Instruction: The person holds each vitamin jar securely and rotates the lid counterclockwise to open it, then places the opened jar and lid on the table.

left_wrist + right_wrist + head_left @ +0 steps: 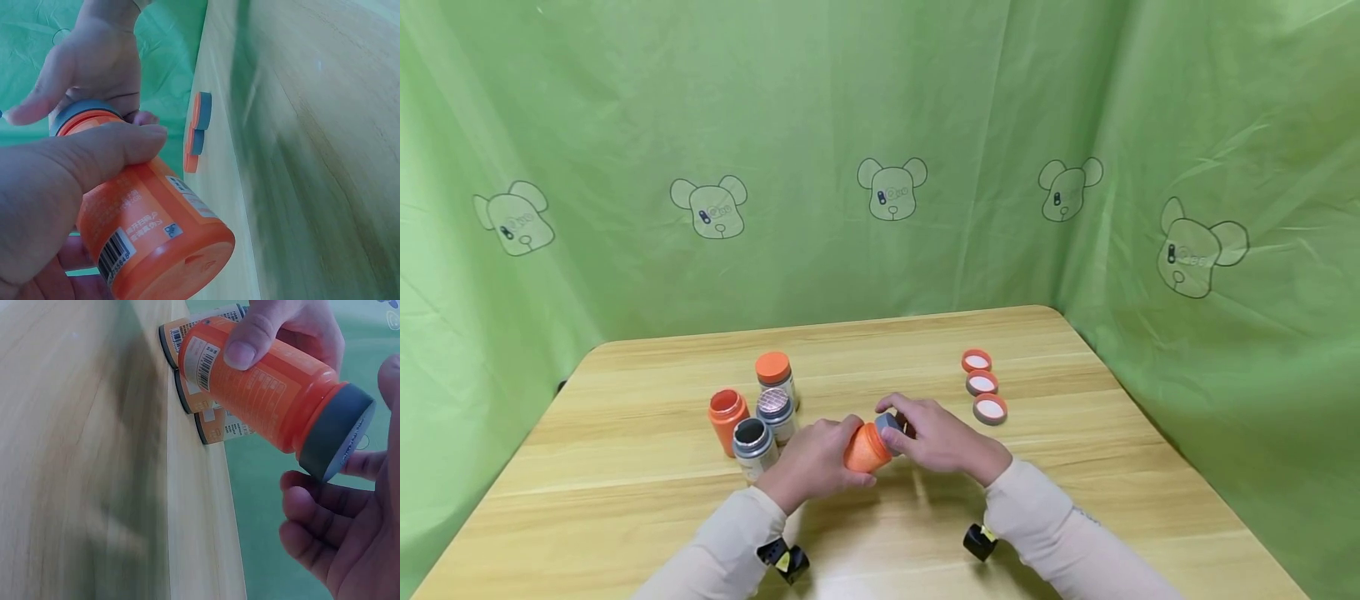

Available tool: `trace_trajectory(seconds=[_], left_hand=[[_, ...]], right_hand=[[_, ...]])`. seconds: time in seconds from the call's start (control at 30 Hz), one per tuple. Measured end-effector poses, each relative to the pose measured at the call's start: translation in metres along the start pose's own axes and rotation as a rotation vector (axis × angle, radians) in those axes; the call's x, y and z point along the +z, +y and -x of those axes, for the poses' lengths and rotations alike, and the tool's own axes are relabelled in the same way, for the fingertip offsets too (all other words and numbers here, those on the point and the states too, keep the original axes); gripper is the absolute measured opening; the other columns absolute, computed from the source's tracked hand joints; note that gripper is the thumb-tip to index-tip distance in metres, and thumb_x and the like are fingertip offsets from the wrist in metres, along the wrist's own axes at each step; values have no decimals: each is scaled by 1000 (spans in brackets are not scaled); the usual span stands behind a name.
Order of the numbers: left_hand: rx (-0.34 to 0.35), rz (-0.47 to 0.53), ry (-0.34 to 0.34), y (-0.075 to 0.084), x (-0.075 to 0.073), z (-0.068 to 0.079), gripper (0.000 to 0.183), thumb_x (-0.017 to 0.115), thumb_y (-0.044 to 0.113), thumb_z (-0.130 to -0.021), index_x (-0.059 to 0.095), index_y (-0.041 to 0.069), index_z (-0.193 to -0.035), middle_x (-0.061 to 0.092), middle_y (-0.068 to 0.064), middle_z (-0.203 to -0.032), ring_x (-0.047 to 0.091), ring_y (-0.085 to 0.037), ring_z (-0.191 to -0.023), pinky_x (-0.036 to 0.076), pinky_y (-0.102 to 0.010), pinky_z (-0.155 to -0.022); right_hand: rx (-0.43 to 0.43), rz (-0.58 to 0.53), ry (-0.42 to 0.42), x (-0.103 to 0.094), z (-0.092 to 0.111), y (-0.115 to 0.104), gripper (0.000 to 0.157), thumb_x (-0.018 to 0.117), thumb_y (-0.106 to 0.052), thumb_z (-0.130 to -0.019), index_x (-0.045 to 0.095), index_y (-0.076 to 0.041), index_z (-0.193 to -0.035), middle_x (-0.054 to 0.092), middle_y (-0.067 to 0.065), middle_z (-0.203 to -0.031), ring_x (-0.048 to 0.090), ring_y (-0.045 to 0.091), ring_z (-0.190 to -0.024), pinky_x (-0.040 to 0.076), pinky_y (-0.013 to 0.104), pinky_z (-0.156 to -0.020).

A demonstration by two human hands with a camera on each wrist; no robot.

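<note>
My left hand [822, 460] grips a tilted orange plastic bottle [144, 212], its thumb lying across the side near the neck. White print and a barcode show on the bottle's label. A grey screw lid [337, 431] sits on the neck, pointing towards my right hand [942, 435]. That hand's fingers [312, 506] curl about the lid; one digit reaches over it and another lies along its near side in the head view. In the right wrist view, a digit stands spread off to the upper right. Both hands are raised over the table's middle.
Left of the hands stand an open orange bottle [727, 421], an open grey bottle [756, 450], one with a silver foil seal [774, 403] and one with an orange lid [773, 367]. Three upturned lids [982, 383] lie in a row on the wooden table [1075, 450]. Green curtains [820, 275] hang behind.
</note>
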State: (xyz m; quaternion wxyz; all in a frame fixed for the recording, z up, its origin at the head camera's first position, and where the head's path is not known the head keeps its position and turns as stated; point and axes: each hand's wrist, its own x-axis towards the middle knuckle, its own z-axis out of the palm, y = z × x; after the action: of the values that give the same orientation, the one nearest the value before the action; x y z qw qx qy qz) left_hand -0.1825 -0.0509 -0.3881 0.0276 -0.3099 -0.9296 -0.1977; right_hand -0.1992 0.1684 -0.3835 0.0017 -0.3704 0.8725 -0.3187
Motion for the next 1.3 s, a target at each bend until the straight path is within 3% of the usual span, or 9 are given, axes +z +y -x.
trace_trajectory(seconds=[0.2,0.53,0.67,0.8,0.97,1.1,1.3], left_hand=[[-6,1,-6,-1,0,0,56,84,42,-71,58,10,-109,60,3,-78,51,-10,-62,41,-26,-53],[-4,-2,7,-1,-1,1,56,85,42,-70,57,10,-108,60,4,-77,51,-10,-60,41,-26,-53],[-7,0,4,-1,-1,1,56,85,42,-69,58,11,-108,59,4,-76,50,-10,-60,41,-26,-53],[2,2,5,0,-1,1,56,85,42,-69,58,11,-108,59,4,-76,51,-9,-60,41,-26,-53],[7,5,2,0,0,0,57,85,42,-69,58,10,-108,59,4,-77,51,-9,-61,41,-26,-53],[-4,12,-9,-1,0,0,56,84,42,-70,58,10,-109,60,4,-79,52,-10,-63,42,-26,-55],[-17,13,-14,-1,0,1,56,84,41,-70,58,11,-108,60,3,-78,51,-10,-62,41,-26,-54]], right_hand=[[47,14,-18,0,0,0,38,56,-40,-97,54,-12,-122,56,-5,-84,53,9,-70,46,27,-64],[-61,-42,-27,-2,2,1,51,70,-19,-88,50,-6,-133,58,2,-115,56,13,-94,50,39,-82],[-64,-31,-21,-3,3,1,53,69,-26,-89,48,-8,-135,56,3,-122,56,13,-96,50,41,-84],[-10,-10,-1,-2,2,1,48,56,-39,-98,48,-8,-133,60,2,-109,58,12,-87,51,37,-76],[47,11,8,1,-1,1,37,44,-39,-103,56,-9,-120,62,-5,-81,58,8,-70,49,27,-64],[60,4,-16,0,-1,0,32,49,-40,-101,59,-12,-115,58,-8,-77,54,9,-66,47,27,-61],[39,-19,-23,-3,1,-1,36,60,-37,-96,56,-12,-121,57,-6,-88,55,11,-76,50,32,-68]])
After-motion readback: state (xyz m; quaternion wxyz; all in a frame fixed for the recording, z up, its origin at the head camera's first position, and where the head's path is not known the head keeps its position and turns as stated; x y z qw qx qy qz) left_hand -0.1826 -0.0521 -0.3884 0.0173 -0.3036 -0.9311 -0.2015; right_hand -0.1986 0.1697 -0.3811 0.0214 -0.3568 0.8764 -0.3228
